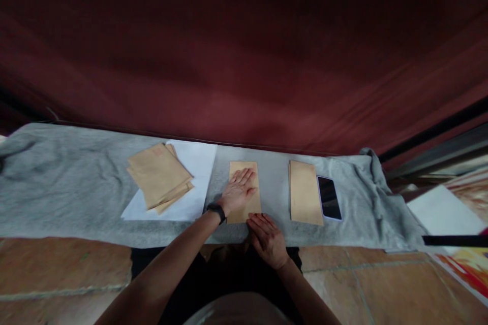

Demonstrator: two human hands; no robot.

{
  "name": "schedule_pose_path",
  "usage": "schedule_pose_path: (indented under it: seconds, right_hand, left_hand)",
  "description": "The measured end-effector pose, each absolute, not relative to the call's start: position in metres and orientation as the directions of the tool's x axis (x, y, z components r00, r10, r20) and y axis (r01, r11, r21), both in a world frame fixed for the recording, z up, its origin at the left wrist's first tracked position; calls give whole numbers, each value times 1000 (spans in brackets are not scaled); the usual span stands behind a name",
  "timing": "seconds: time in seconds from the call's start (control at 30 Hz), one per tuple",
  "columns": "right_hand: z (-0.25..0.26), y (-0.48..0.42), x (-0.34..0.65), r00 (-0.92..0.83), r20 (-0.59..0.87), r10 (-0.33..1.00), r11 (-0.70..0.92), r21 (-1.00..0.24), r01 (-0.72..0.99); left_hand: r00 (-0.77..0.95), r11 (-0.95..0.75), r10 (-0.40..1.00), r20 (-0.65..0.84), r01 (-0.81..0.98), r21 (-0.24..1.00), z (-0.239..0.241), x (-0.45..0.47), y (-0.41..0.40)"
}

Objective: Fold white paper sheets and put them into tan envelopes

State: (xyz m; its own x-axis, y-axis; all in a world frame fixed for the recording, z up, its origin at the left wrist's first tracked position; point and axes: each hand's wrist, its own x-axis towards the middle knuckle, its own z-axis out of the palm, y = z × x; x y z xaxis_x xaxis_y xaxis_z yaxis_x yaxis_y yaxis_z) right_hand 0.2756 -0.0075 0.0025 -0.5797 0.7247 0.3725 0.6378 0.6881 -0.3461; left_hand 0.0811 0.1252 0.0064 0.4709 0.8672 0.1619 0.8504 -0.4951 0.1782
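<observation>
A brown paper envelope [236, 216] lies upright in front of me on the grey cloth. My left hand [240, 188], with a dark band at the wrist, rests flat on its middle with the fingers stretched out. At the envelope's lower right corner is my right hand [268, 238], its fingertips touching the near edge and its fingers extended. To the left, a loose pile of brown envelopes [160, 172] sits askew on white paper [198, 162]. A neater stack of brown envelopes [306, 193] lies to the right.
A phone [330, 198] lies just right of the neat stack. Grey cloth [76, 177] covers the narrow table, bunched at its right end. Behind it hangs a dark red sheet [244, 71]. White paper [446, 213] and a colourful print [468, 269] are at far right, above a tiled floor [396, 284].
</observation>
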Motion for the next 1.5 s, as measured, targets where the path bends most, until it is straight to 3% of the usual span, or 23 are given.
schedule_pose_path:
  seconds: [0.37, 1.5]
  right_hand:
    - [-1, -8, 277, -575, 383, 723, 689, -357, 630]
    - [1, -9, 275, -539, 384, 750, 662, -411, 627]
  left_hand:
    - [608, -633, 773, 179, 755, 171, 5, 74, 106]
    - [642, -660, 751, 154, 726, 193, 21, 77, 57]
